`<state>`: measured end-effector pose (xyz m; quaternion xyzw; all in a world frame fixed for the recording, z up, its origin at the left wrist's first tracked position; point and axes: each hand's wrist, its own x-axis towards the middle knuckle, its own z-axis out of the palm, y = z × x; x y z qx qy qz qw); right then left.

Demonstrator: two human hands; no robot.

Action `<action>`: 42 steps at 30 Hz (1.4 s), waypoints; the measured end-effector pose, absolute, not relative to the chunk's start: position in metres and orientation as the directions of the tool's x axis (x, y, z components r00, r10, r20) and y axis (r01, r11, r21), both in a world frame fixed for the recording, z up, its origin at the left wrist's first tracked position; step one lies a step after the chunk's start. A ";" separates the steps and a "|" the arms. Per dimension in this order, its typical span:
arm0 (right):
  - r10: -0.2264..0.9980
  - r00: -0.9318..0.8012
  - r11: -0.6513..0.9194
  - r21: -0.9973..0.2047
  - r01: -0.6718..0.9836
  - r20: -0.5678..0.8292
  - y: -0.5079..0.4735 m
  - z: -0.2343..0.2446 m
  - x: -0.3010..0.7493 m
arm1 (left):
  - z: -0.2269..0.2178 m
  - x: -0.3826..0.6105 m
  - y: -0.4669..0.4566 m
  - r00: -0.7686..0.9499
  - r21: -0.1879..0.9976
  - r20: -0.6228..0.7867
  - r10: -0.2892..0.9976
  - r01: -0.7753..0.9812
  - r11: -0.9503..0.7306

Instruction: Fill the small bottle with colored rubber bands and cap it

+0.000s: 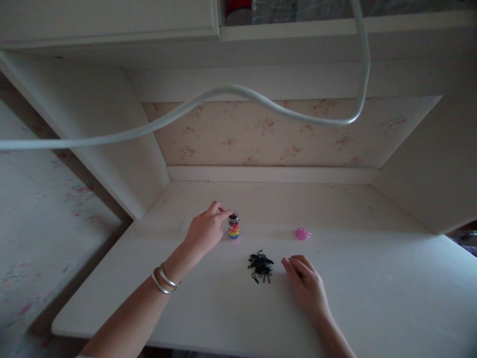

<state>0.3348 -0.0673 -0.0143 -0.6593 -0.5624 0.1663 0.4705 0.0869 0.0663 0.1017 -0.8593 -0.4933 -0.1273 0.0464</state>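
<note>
A small clear jar stands upright on the white desk, with layers of blue, yellow, red and black small pieces inside. My left hand, two silver bangles on its wrist, is at the jar's mouth with fingers closed in a pinch; what they hold, if anything, is hidden. Right of and nearer than the jar lies a loose pile of small black elastic hair bands. Just right of that pile is my right hand, thumb and fingers pressed together; I cannot make out anything between them. A pink lid lies beyond this hand.
A white cable hangs across the view in front of the cabinet. Overhead is a shelf, and side panels enclose the white desk left and right. Floral wallpaper covers the back wall.
</note>
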 end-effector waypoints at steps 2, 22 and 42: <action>0.901 0.310 0.071 -0.808 0.585 0.304 -0.067 -0.014 0.334 | 0.102 0.088 0.065 0.484 0.058 0.258 0.836 0.856 -0.513; 0.935 0.211 0.056 -0.710 0.702 0.283 -0.067 -0.023 0.333 | 0.100 0.093 0.067 0.504 0.169 0.244 0.829 0.819 -0.548; 0.948 0.074 0.127 -0.583 0.803 0.309 -0.054 -0.018 0.332 | 0.030 0.097 -0.031 0.566 0.533 0.076 0.821 0.673 -0.513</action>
